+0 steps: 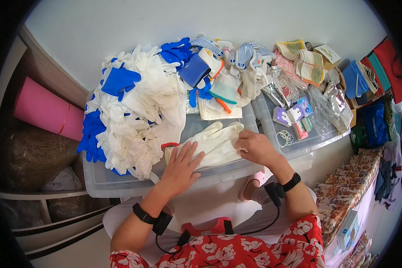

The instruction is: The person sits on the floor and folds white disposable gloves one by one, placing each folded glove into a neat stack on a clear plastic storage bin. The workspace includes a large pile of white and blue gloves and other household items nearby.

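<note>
A white latex-like glove (209, 142) lies flat across the front of a clear plastic box lid (127, 187). On its left end my left hand (183, 167) rests palm down, fingers spread. My right hand (256, 147) has its fingers curled at the glove's right end, thumb and forefinger together at the edge; whether they pinch it is hard to see. Left of the glove rises a heap of crumpled white gloves (134, 124) mixed with blue gloves (119, 80). A knitted cuff with a red edge (170, 145) touches the glove near my left hand.
Behind lie dotted knit work gloves (244, 57) and a flat white stack (221, 112). Small tissue packs (295, 114), rubber bands (284, 138), plastic wrappers (321, 107) and folded towels (309, 65) sit on the right lid. A pink roll (48, 109) stands in the left shelf.
</note>
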A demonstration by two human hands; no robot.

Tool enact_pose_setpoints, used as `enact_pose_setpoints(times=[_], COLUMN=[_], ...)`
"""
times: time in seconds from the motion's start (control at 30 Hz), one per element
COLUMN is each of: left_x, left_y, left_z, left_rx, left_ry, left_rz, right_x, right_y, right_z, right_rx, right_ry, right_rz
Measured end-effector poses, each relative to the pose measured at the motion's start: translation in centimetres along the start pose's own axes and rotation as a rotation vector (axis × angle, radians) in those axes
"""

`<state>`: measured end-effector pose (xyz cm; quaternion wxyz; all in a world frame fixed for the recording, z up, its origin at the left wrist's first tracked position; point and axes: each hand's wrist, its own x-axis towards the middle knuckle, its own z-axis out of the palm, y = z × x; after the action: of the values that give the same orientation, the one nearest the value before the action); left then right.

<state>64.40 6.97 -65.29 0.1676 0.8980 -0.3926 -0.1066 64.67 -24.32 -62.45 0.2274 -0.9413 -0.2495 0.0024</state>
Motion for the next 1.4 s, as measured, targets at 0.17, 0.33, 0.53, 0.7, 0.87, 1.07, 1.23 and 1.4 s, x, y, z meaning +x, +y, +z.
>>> enact_pose_setpoints(times=[0.17, 0.33, 0.53, 0.7, 0.87, 1.07, 1.23, 1.4], left_x=[0.1, 0.0, 0.0, 0.1, 0.8, 1.5, 1.1, 0.4], left_y=[0.0, 0.0, 0.1, 0.1, -0.2, -0.7, -0.7, -0.7], left_z=[0.1, 0.1, 0.0, -0.1, -0.5, 0.5, 1.5, 1.5], left_rx=[0.0, 0.004, 0.003, -0.014, -0.079, -0.032, 0.03, 0.026], left_ry=[0.018, 0.023, 0.022, 0.068, 0.195, 0.236, 0.192, 0.158], left_rz=[0.012, 0.014, 0.013, 0.035, 0.073, 0.104, 0.036, -0.018], right_x=[0.1, 0.0, -0.4, -0.7, 0.5, 2.7, 2.7, 2.1], right_y=[0.2, 0.1, -0.1, 0.1, -2.0, -4.6, -4.2, -2.3], right_z=[0.3, 0.1, -1.0, -0.5, -1.6, 3.7, 6.1, 6.1], right_rx=[-0.064, 0.005, 0.082, 0.032, 0.075, -0.113, -0.203, -0.282], right_ry=[0.001, 0.047, -0.115, -0.25, 0.08, 0.024, -0.07, -0.017], right_rz=[-0.04, -0.018, 0.033, 0.037, 0.073, -0.141, -0.059, 0.026])
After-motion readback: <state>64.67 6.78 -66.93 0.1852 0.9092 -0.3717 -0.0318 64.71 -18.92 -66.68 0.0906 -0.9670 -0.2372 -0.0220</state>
